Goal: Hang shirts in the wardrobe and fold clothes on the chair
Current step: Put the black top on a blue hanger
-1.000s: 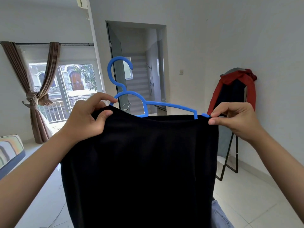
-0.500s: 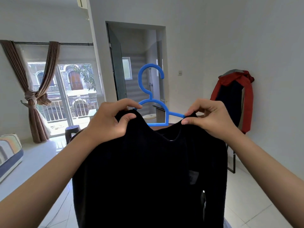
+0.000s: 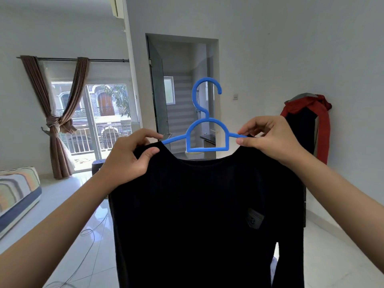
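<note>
Black shirt (image 3: pixel 207 215) hangs vertically, blue hanger (image 3: pixel 206 129) hook upward; left hand (image 3: pixel 128 161), right hand (image 3: pixel 270 138) pinch its shoulders.

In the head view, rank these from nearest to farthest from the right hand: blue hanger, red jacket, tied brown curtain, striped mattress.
1. blue hanger: its arm is pinched by the right hand.
2. red jacket: behind, to the right, by the wall.
3. brown curtain: far left, by the window.
4. striped mattress: left edge of the frame.
</note>
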The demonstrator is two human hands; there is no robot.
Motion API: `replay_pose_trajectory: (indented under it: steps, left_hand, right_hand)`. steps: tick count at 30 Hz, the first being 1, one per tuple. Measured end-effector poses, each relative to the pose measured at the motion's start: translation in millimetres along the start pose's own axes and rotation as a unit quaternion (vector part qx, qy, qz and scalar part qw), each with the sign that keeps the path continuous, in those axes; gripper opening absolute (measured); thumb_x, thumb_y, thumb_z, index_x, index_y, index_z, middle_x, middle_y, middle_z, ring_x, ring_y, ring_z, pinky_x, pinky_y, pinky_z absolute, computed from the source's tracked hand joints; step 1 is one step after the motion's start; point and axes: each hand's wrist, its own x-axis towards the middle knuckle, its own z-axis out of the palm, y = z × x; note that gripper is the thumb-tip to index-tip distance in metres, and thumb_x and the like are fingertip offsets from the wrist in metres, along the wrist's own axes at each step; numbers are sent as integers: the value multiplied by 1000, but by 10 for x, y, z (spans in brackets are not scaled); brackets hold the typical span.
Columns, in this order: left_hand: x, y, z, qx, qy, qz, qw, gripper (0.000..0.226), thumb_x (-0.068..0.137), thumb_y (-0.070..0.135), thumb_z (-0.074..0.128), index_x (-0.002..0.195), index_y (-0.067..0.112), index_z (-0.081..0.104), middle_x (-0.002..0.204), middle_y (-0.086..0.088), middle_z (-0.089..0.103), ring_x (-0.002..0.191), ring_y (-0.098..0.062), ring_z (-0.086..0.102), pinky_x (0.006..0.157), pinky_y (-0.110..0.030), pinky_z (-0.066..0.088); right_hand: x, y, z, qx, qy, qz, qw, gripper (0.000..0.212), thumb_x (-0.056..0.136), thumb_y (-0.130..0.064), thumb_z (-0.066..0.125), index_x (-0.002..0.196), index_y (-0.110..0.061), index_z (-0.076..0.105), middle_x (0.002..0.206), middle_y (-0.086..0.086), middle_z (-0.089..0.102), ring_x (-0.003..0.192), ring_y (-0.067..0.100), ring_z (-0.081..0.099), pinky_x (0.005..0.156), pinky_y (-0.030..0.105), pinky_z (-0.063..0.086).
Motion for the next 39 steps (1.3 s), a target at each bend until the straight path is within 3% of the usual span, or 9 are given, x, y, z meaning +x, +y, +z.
replay_pose_trajectory:
  steps: [5, 10, 12, 22, 26, 29, 32, 35, 39]
  left_hand:
    - [-38, 56, 8, -13, 14, -24, 1000, 25, 80, 20, 60, 104, 30, 61, 71, 3, 59, 61, -10, 55, 61, -15, 41]
    - [-45, 167, 27, -2, 0, -29, 1000, 27, 80, 20, 60, 102, 36, 60, 68, 2, 61, 64, -15, 59, 65, -22, 43]
    - [-65, 181, 45, -8, 4, -35, 999, 26, 81, 19, 62, 103, 32, 61, 72, 4, 62, 68, -14, 60, 66, -17, 43]
    - [-232, 309, 89, -62, 52, -104, 991, 27, 82, 8, 69, 98, 29, 63, 74, 0, 64, 75, -12, 63, 77, -21, 48]
    - [-226, 472, -33, -97, 102, -103, 985, 28, 80, 9, 71, 92, 32, 62, 73, -5, 65, 73, -12, 63, 73, -25, 47]
    - [-225, 623, -233, -120, 121, -91, 981, 34, 80, 8, 72, 86, 38, 59, 64, 7, 63, 64, -3, 58, 68, -22, 44]
    - [-283, 773, -434, -145, 113, -77, 980, 34, 80, 8, 72, 86, 39, 58, 67, 7, 66, 66, -16, 62, 71, -30, 47]
    - [-377, 998, -558, -163, 90, -57, 981, 36, 80, 8, 71, 88, 40, 57, 71, -8, 65, 72, -25, 62, 72, -29, 47]
    - [-446, 1370, -584, -192, 82, -31, 977, 38, 80, 10, 72, 88, 42, 55, 76, 4, 65, 73, -8, 62, 78, -23, 48]
  right_hand:
    - [17, -54, 10, 12, -12, 28, 999, 19, 67, -8, 84, 72, -21, 72, 72, 4, 69, 61, 11, 55, 64, 19, 49]
    - [-44, -99, 20, -6, -13, 21, 1000, 18, 67, -10, 85, 73, -21, 72, 76, 6, 71, 64, 14, 60, 67, 22, 54]
    - [-75, -103, 1, -10, -13, 18, 1000, 18, 66, -10, 85, 73, -21, 73, 74, 5, 71, 65, 14, 61, 67, 23, 54]
    - [-313, -269, -163, -44, 3, 13, 999, 19, 71, -11, 83, 72, -27, 72, 71, -5, 70, 62, 6, 58, 59, 10, 47]
    - [-562, -413, -288, -90, 49, -31, 994, 10, 81, -23, 76, 88, -29, 74, 77, -15, 71, 74, 3, 65, 78, 25, 52]
    - [-887, -447, -467, -139, 84, -48, 986, 27, 86, -24, 69, 113, -24, 70, 104, -13, 70, 97, 2, 65, 93, 31, 52]
    - [-1283, -564, -568, -150, 108, -47, 982, 35, 89, -15, 66, 123, -20, 64, 117, -9, 66, 111, 3, 60, 100, 30, 48]
    - [-1633, -853, -655, -171, 148, -66, 972, 36, 87, -3, 65, 119, -20, 64, 102, -4, 69, 94, 9, 64, 88, 19, 49]
    - [-2089, -1392, -943, -244, 184, -100, 947, 36, 86, 1, 65, 116, -17, 67, 81, -15, 59, 70, 3, 53, 65, 14, 40]
